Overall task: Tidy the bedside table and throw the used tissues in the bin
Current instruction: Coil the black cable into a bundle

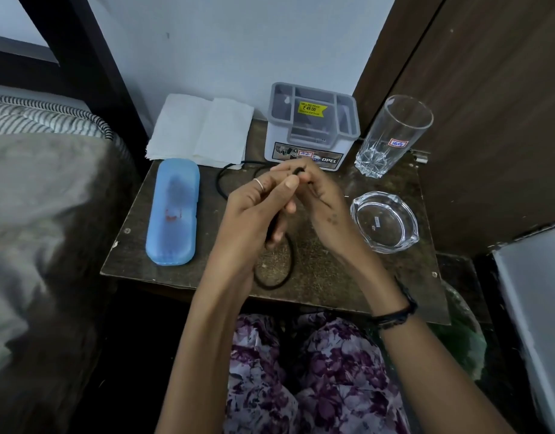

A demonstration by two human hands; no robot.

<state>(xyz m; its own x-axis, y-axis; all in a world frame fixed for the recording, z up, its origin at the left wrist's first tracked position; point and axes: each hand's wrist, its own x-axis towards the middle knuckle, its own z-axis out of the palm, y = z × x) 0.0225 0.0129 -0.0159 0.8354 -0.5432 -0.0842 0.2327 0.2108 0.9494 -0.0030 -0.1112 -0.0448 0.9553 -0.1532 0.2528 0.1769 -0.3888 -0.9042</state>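
Dark brown bedside table [317,277], worn, speckled top, chipped at the near left edge. At the far left corner, white tissues [201,130], flat, folded stack overhanging the far edge, touching the wall. Just near of that, blue case [173,211], long, rounded, closed, lying lengthwise along the left side. Thin black cord [288,261] looped over the middle, one loop near the front edge, another near the tissues, partly hidden by hands.
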